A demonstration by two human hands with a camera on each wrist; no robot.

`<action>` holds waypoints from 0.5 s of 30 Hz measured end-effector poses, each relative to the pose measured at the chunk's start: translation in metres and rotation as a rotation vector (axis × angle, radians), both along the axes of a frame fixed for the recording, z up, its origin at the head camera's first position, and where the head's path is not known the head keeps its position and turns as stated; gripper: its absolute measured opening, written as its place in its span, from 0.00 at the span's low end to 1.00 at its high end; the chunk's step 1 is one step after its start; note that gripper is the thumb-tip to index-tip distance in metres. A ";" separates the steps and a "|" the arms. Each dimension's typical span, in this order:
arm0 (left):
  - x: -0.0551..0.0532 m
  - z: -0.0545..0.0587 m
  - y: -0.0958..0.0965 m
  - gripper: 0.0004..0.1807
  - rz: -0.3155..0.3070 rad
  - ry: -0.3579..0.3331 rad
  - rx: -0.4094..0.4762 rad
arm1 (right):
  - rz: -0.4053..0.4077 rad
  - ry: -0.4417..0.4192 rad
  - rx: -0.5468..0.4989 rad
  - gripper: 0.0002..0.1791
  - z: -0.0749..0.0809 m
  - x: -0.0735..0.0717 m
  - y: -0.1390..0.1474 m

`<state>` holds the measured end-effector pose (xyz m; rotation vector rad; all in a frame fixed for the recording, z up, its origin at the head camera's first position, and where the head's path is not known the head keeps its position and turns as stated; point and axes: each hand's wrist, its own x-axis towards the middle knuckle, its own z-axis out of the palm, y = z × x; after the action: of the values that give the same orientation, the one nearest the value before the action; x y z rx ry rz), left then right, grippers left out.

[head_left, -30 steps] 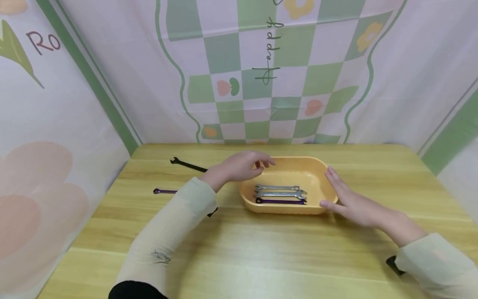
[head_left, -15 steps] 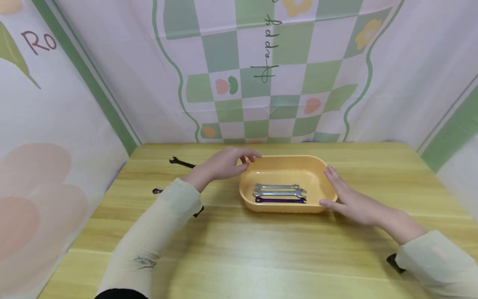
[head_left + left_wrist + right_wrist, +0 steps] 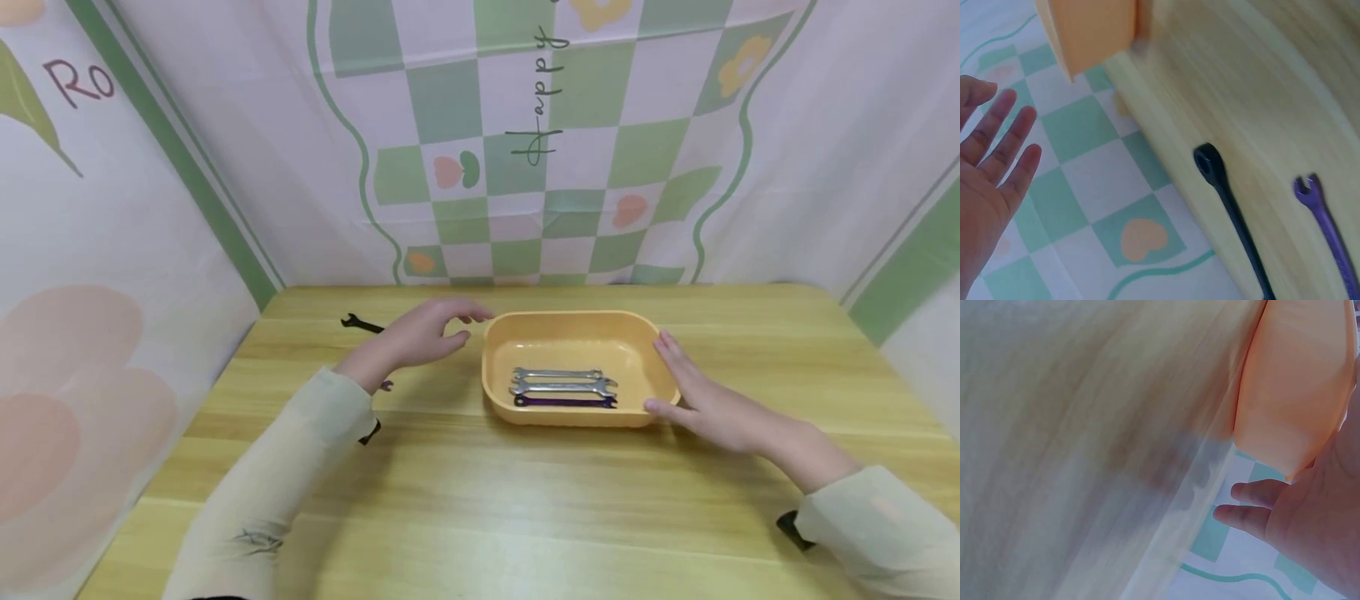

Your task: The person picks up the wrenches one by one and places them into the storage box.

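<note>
A yellow-orange plastic basin (image 3: 581,418) stands on the table. Two silver wrenches (image 3: 562,387) and a purple wrench (image 3: 566,402) lie side by side in it. My left hand (image 3: 420,335) hovers just left of the basin, holding nothing; the left wrist view shows its fingers (image 3: 1007,144) spread. Under and beyond that arm lie a black wrench (image 3: 1235,212) and another purple wrench (image 3: 1329,231), both partly hidden in the head view. My right hand (image 3: 708,404) touches the basin's right end with straight fingers, its thumb at the near rim.
The wooden table (image 3: 525,517) stretches in front of the basin. Behind it hangs a cloth (image 3: 517,150) with green checks, and another printed cloth (image 3: 112,292) closes off the left side.
My left hand has moved left, from above the basin to outside its left end. My right hand and the wrenches in the basin have stayed put.
</note>
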<state>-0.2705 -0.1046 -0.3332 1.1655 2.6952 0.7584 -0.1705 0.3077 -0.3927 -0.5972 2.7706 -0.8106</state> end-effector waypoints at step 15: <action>0.011 -0.020 -0.040 0.24 0.068 -0.111 0.026 | -0.001 0.001 -0.008 0.54 -0.002 -0.001 -0.002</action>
<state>-0.2594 -0.1446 -0.3534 1.0098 2.6531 0.8435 -0.1712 0.3060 -0.3942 -0.5981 2.7700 -0.8215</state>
